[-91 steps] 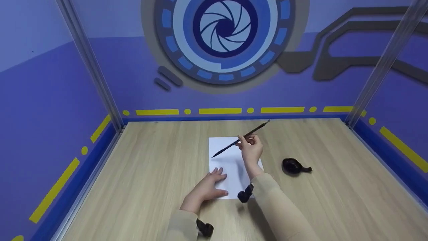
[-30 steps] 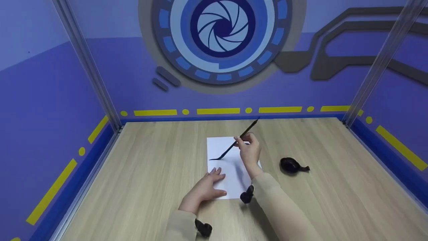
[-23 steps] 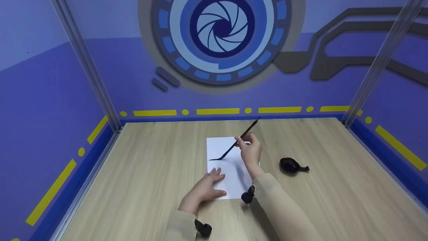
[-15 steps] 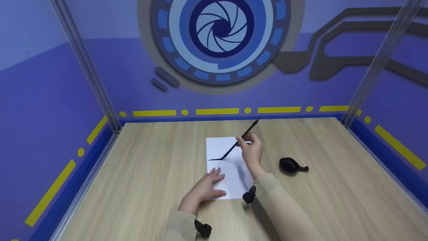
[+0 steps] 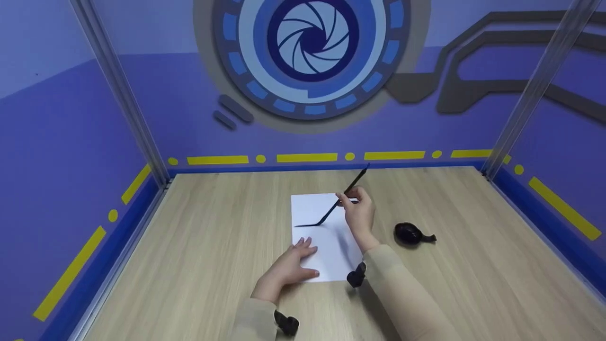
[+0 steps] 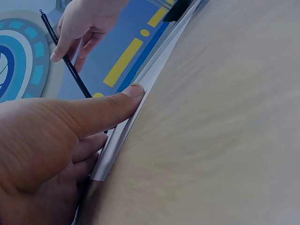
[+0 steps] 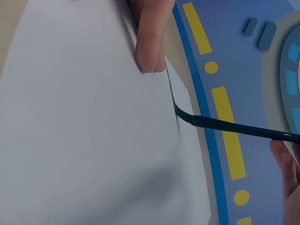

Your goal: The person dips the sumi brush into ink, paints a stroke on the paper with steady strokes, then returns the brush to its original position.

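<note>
A dark writing brush (image 5: pixel 354 182) slants across the upper part of a white sheet of paper (image 5: pixel 331 255). My right hand (image 5: pixel 359 213) pinches the brush handle around its middle. In the right wrist view the bristles of the brush (image 7: pixel 234 126) bend against the paper. A thin black stroke (image 5: pixel 305 226) runs from near the sheet's left edge to the tip. My left hand (image 5: pixel 291 266) lies with spread, straight fingers on the lower left of the sheet. Its thumb (image 6: pixel 126 98) rests near the paper's edge in the left wrist view.
To the right of the paper, a black gourd-shaped dish (image 5: pixel 408 235) with a short handle sits on the wooden table (image 5: pixel 473 274). Blue printed panels (image 5: pixel 312 142) enclose the table's back and sides, with metal posts (image 5: pixel 125 99) at the corners.
The brush came down from above the paper onto it. My right hand has since moved slowly right, and the black stroke has grown longer. My left hand stays in place on the sheet.
</note>
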Demonstrator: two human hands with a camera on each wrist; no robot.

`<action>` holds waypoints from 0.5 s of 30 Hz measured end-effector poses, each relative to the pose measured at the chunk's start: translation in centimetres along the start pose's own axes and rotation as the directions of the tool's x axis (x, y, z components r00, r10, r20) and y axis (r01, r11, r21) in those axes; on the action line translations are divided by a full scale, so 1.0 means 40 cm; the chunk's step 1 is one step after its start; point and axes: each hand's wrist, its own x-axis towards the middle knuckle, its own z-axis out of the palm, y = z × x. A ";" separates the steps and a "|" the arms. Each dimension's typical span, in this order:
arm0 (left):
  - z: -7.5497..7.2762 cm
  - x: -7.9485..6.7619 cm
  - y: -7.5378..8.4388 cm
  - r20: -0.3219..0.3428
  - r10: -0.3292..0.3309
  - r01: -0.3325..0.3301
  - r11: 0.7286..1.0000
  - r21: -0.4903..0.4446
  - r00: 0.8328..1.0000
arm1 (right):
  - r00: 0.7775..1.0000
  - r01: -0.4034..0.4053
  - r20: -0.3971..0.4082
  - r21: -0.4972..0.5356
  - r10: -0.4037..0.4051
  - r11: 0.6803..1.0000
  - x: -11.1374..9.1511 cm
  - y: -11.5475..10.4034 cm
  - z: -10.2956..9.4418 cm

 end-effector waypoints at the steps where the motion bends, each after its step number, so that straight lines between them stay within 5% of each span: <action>1: 0.000 0.000 0.000 -0.001 -0.001 0.001 1.000 -0.001 1.000 | 1.000 0.002 -0.001 -0.006 -0.002 1.000 0.000 0.000 -0.001; 15: 0.001 0.001 0.002 -0.001 0.011 -0.011 1.000 -0.005 1.000 | 0.999 0.046 0.002 -0.057 -0.046 0.997 0.006 0.002 -0.024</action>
